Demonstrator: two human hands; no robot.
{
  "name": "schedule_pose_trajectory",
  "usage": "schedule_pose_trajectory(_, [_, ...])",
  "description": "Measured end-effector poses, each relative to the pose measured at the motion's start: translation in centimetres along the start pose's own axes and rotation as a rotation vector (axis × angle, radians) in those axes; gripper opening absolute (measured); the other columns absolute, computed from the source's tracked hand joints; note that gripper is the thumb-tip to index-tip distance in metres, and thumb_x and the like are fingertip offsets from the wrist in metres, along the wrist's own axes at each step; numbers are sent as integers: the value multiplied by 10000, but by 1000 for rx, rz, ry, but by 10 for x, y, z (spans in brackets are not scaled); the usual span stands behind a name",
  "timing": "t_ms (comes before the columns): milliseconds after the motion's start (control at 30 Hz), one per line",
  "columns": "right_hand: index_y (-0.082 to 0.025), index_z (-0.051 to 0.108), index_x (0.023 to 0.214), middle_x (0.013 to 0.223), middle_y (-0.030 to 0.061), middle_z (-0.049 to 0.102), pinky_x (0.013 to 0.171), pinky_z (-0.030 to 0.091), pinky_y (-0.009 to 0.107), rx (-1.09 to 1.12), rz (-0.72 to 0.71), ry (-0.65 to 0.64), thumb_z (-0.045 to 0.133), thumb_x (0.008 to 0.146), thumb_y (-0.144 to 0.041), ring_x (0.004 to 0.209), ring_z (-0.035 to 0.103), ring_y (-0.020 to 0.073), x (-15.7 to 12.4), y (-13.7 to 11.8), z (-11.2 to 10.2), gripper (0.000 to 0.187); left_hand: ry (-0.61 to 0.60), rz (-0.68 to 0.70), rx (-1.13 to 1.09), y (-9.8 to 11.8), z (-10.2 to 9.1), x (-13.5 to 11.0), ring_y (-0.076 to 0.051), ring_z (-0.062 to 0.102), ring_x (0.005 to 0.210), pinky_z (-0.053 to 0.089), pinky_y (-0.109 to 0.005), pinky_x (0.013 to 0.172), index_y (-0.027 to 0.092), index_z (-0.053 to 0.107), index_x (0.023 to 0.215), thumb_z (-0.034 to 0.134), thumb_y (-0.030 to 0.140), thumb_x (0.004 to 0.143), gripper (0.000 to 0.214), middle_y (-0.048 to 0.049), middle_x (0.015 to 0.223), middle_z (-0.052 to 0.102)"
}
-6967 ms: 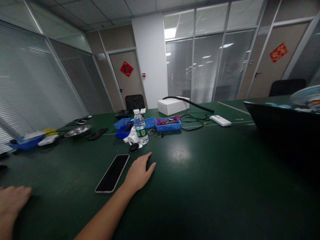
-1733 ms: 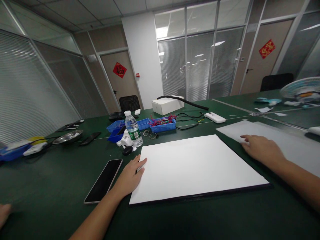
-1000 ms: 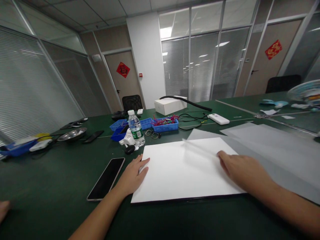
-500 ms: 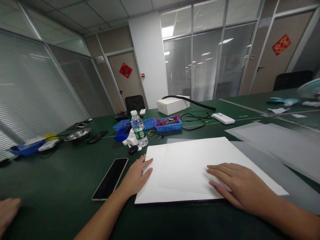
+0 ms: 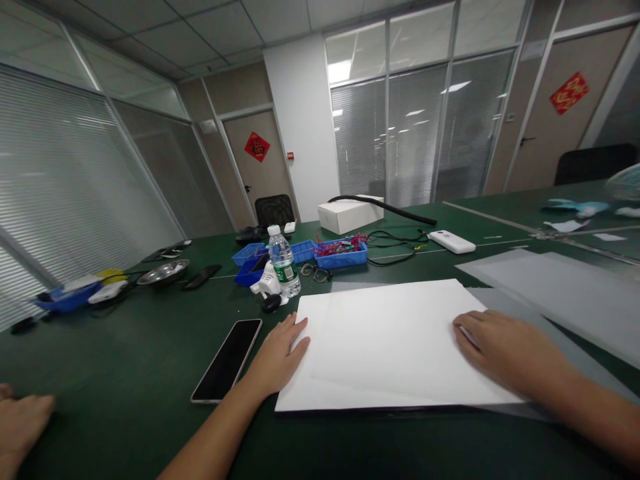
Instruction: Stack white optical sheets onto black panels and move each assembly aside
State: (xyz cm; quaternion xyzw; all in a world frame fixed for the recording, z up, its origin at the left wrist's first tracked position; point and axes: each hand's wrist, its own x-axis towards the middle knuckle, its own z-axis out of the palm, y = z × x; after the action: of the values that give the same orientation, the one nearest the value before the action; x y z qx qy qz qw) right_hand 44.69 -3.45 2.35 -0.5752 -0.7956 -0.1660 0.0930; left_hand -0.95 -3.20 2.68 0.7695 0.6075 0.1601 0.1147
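Observation:
A stack of large white paper sheets (image 5: 380,347) lies on the green table in front of me. My left hand (image 5: 280,357) rests on its left edge, fingers and thumb spread, palm down. At the right side, my right hand (image 5: 495,343) is closed over the paper's edge, its fingers bent and thumb tucked close below them. How much paper sits between those fingers is hidden. A black-screened phone (image 5: 227,360) lies left of my left hand. Just beyond the paper's far left corner stand a water bottle (image 5: 284,263) and a black oval object (image 5: 271,303).
Grey translucent sheets (image 5: 565,287) cover the table on the right. Farther back are blue trays (image 5: 343,257), one with red wires, eyeglasses (image 5: 316,273), a white box (image 5: 345,215) and a white device (image 5: 453,241). Another person's hand (image 5: 25,420) shows at the left edge.
My right hand has moved right from the paper's face to its right side, its fingers going from flat to bent. The paper's right corner now lies farther left. My left hand stays put.

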Motion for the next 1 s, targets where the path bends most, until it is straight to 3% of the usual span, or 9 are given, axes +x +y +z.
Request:
schedule_pose_trajectory(133, [-222,763,1115,1114,82,731,866,534,421,85,-141,66,425,1040,-444,969,677,229,1,-7,4,411,11,4,-20,-1,0,-1,-313,310,1570,236,-538,1280,146,505,1551,420,566,1019,683,-175,1665,356])
schedule_pose_trajectory(367, [-263,747,1223,1237,55,713,944,562,452,192,-308,132,513,1019,-437,1096,679,232,1,-7,2,356,8,-1,-18,1,-2,0,-309,318,1566,238,-532,1282,150,507,1550,480,559,997,688,-166,1665,349])
schedule_pose_trajectory(733, [-263,724,1297,1323,64,680,999,560,506,196,-307,99,500,1023,-471,1167,668,257,1,-5,8,411,36,4,-5,-2,6,5,-313,356,1548,244,-515,1288,112,531,1526,496,499,981,669,-173,1646,385])
schedule_pose_trajectory(933, [-283,440,1587,1522,84,524,1026,557,490,237,-331,148,500,1018,-510,1294,610,261,-1,-2,-2,615,61,9,-37,-2,6,5,-291,379,1537,254,-495,1289,114,554,1508,441,422,992,611,-156,1631,421])
schedule_pose_trajectory(1000, [-284,490,1556,1475,80,574,1026,557,482,250,-320,172,518,1012,-498,1256,631,254,0,-1,-4,586,64,1,-56,-2,5,6,-274,381,1537,258,-490,1289,117,558,1503,413,381,992,593,-146,1628,426])
